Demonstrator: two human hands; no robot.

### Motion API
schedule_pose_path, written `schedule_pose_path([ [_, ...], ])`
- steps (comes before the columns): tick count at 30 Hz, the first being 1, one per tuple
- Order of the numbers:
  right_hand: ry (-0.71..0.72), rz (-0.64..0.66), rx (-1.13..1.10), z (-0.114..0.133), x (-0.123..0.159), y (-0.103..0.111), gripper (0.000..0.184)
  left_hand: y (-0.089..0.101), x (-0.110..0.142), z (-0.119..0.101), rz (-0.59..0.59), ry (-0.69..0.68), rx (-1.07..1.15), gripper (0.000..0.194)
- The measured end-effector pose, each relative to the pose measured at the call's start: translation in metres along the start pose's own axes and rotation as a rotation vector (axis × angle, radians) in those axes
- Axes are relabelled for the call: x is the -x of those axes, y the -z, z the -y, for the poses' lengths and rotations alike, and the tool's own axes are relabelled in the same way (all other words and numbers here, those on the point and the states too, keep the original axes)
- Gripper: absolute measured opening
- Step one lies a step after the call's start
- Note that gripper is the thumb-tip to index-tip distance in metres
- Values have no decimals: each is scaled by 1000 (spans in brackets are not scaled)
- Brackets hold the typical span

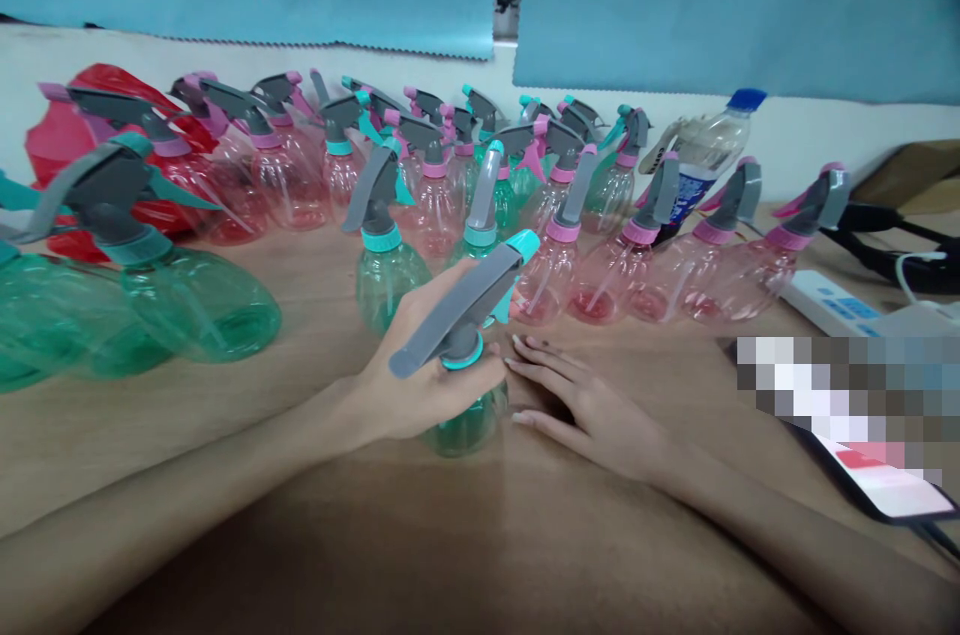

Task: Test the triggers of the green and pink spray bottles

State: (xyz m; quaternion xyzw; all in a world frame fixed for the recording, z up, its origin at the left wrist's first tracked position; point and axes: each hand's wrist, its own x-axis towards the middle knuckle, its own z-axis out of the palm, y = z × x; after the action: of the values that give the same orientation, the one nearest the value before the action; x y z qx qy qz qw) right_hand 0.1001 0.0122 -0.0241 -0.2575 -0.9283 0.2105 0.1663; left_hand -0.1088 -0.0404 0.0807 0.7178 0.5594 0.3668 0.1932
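Observation:
In the middle of the view stands a green spray bottle [466,430] with a grey and turquoise spray head. My left hand [420,365] wraps round its neck and the top of its body, just under the head. Part of the bottle is hidden behind my fingers. To the right of it, my right hand [574,400] lies flat on the wooden table [375,535] with its fingers stretched out and slightly apart, fingertips close to the bottle. Just behind my left hand are two more green spray bottles, one of them a green bottle [386,280] with a turquoise collar.
Several pink spray bottles [600,285] and green ones crowd the back. More green bottles [202,305] stand at the left, before a red plastic bag [64,140]. At the right are a blue-capped water bottle [716,140], a white power strip [829,303] and a phone [892,485].

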Motion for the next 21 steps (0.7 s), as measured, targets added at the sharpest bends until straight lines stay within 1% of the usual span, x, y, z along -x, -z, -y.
schedule_pose_path([
  [3, 5, -6, -10, 0, 0, 0, 60, 0, -1, 0, -2, -25, 28, 23],
  [7, -5, -2, -15, 1, 0, 1, 60, 0, 0, 0, 3, -4, 17, 16],
  [9, -8, -2, -11, 1, 0, 1, 60, -1, 1, 3, 11, -3, 16, 23],
  [12, -4, 2, -2, 0, 0, 0, 60, -4, 3, 8, 10, -36, 21, 33],
  [18, -5, 3, 0, 1, 0, 1, 60, -9, 5, 11, -28, -41, -21, 40],
  [21, -5, -4, -10, 0, 0, 0, 59, -9, 5, 10, -56, -70, -29, 37],
])
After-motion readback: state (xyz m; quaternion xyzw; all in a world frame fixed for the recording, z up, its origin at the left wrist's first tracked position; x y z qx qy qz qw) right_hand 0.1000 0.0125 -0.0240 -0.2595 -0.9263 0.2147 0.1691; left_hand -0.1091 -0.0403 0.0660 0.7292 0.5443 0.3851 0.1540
